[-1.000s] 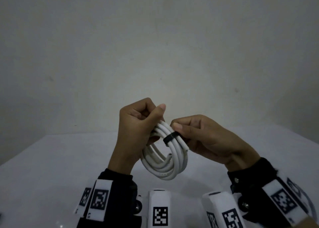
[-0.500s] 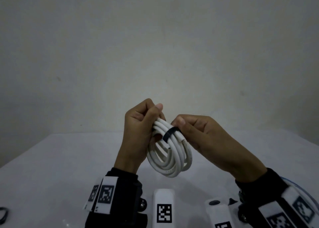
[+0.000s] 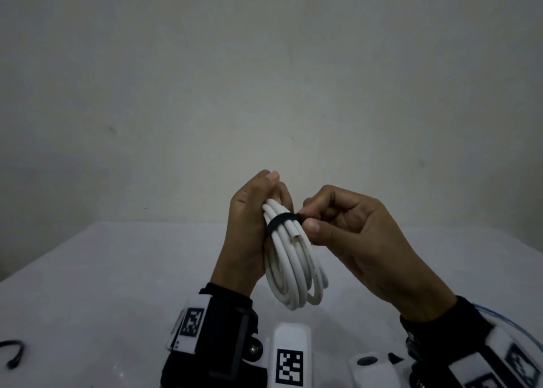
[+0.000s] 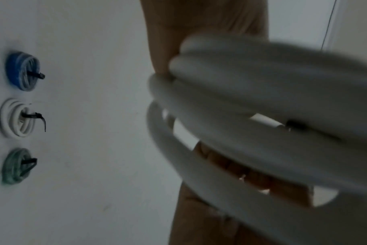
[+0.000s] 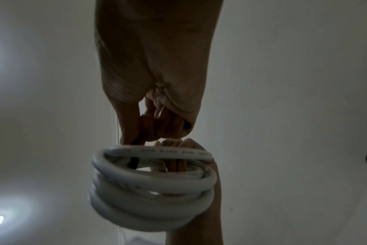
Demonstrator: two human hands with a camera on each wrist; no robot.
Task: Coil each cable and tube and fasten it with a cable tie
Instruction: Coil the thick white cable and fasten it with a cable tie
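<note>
A coiled white cable (image 3: 293, 267) hangs upright in the air above the white table (image 3: 117, 270). My left hand (image 3: 252, 229) grips the coil at its top left, thumb up along the strands. A black cable tie (image 3: 282, 220) wraps round the strands near the top. My right hand (image 3: 338, 226) pinches the tie's end between thumb and forefinger, right beside the coil. In the right wrist view the coil (image 5: 153, 185) fills the lower middle, with the black tie (image 5: 134, 162) passing through it. The left wrist view shows the coil (image 4: 262, 116) blurred and very close.
Three tied coils lie in a row on the table in the left wrist view: a blue one (image 4: 23, 71), a white one (image 4: 17, 117) and a green one (image 4: 17, 165). A loose black tie (image 3: 13, 355) lies at the table's near left. A clear tube (image 3: 511, 326) curves by my right wrist.
The coil has turned more upright and risen a little. My right hand shifted from covering the tie to pinching its end on the coil's right side.
</note>
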